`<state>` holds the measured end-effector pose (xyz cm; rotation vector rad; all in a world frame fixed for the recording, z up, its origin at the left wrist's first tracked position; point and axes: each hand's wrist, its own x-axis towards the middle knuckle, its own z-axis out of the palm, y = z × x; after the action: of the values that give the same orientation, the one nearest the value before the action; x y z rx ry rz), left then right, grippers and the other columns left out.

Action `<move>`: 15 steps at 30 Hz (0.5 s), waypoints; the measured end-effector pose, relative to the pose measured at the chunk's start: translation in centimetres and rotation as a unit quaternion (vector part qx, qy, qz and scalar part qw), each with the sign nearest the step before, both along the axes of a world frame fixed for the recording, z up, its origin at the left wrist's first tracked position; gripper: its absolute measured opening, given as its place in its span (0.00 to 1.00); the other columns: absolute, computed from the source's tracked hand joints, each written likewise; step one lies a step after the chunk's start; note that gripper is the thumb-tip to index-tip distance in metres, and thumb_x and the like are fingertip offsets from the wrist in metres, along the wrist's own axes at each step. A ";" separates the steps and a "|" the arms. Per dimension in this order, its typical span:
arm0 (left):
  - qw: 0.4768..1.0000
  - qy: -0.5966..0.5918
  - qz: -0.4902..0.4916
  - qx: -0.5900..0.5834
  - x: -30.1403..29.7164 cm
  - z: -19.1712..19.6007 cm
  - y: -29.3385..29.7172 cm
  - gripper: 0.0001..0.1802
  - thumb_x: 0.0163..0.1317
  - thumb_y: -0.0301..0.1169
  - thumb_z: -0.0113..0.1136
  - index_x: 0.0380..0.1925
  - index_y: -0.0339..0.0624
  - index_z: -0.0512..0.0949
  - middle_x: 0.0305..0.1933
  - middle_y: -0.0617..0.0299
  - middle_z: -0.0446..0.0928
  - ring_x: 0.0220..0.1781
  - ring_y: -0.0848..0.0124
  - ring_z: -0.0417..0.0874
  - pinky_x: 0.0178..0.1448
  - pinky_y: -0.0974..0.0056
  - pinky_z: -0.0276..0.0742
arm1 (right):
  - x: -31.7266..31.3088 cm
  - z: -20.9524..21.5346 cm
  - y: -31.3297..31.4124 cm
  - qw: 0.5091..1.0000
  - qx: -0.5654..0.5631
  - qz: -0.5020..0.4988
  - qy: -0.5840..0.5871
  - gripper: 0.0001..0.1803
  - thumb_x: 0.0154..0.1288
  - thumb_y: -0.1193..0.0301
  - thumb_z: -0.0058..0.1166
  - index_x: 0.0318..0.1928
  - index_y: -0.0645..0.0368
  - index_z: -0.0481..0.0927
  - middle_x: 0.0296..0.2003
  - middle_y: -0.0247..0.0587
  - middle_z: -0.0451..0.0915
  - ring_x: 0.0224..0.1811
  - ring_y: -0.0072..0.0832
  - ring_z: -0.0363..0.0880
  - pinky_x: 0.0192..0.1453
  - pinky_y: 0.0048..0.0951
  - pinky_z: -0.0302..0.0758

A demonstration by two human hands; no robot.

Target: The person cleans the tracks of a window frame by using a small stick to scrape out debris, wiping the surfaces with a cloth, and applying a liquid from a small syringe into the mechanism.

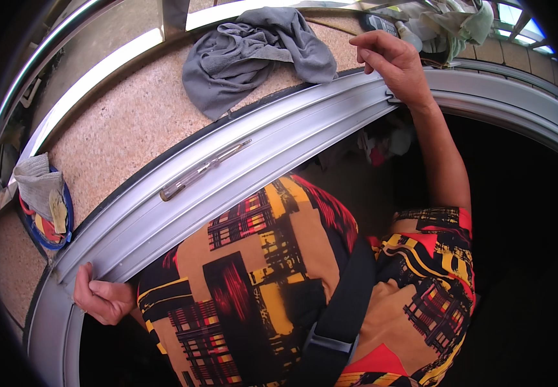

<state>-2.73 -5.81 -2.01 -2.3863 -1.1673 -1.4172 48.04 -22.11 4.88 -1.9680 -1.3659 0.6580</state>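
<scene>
My left hand (pixel 103 301) is at the near-left corner of a white metal window frame (pixel 279 129). Its fingers are loosely bent, the forefinger raised apart from the thumb, and I see nothing in it. Reaching far right, my right hand (pixel 395 64) hovers over the frame's other end. Its forefinger stretches leftward, the other fingers bend, and no object shows in it. Between the hands, a slim screwdriver (pixel 205 171) with a clear handle lies along the frame's track. A crumpled grey cloth (pixel 253 61) rests on the ledge, just left of my right hand.
Beyond the frame runs a speckled stone ledge (pixel 124 129) with a metal railing (pixel 174 16) behind it. A blue-rimmed container (pixel 50 226) holding a grey cloth sits at far left. Pale cloths or bags (pixel 450 29) and a dark object (pixel 379 24) lie at back right.
</scene>
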 end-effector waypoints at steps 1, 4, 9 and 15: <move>1.000 -0.008 0.001 -0.001 0.0 -0.1 -0.1 0.13 0.62 0.20 0.48 0.37 0.25 0.82 0.30 0.50 0.83 0.31 0.59 0.83 0.37 0.61 0.78 | -0.1 0.0 0.5 1.000 0.006 -0.015 0.006 0.09 0.70 0.79 0.53 0.48 0.65 0.81 0.31 0.30 0.78 0.32 0.15 0.75 0.38 0.18 0.75; 1.000 -0.017 0.005 -0.003 0.2 -0.1 -0.2 0.13 0.62 0.20 0.48 0.37 0.25 0.82 0.31 0.49 0.83 0.31 0.59 0.83 0.37 0.61 0.79 | 0.3 -0.6 2.3 0.997 0.060 -0.051 0.027 0.09 0.69 0.81 0.52 0.48 0.65 0.80 0.32 0.31 0.78 0.33 0.16 0.76 0.38 0.19 0.75; 1.000 0.005 0.006 -0.001 0.1 0.3 -0.1 0.13 0.62 0.19 0.48 0.37 0.25 0.82 0.31 0.49 0.83 0.31 0.59 0.83 0.37 0.61 0.79 | -1.7 -0.5 4.4 0.983 0.160 -0.086 0.029 0.09 0.69 0.80 0.53 0.48 0.65 0.81 0.34 0.31 0.78 0.35 0.16 0.76 0.41 0.19 0.75; 1.000 0.007 0.016 0.021 -0.7 -0.2 -0.9 0.13 0.64 0.20 0.48 0.37 0.25 0.82 0.31 0.49 0.83 0.31 0.60 0.83 0.37 0.62 0.79 | 0.4 -0.3 1.4 0.992 -0.077 0.088 0.039 0.05 0.65 0.78 0.57 0.40 0.65 0.82 0.35 0.33 0.80 0.37 0.20 0.76 0.44 0.23 0.73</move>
<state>-3.46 -6.68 -2.19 -2.3350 -1.1556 -1.3999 48.40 -20.73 4.58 -1.9328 -1.4904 0.9375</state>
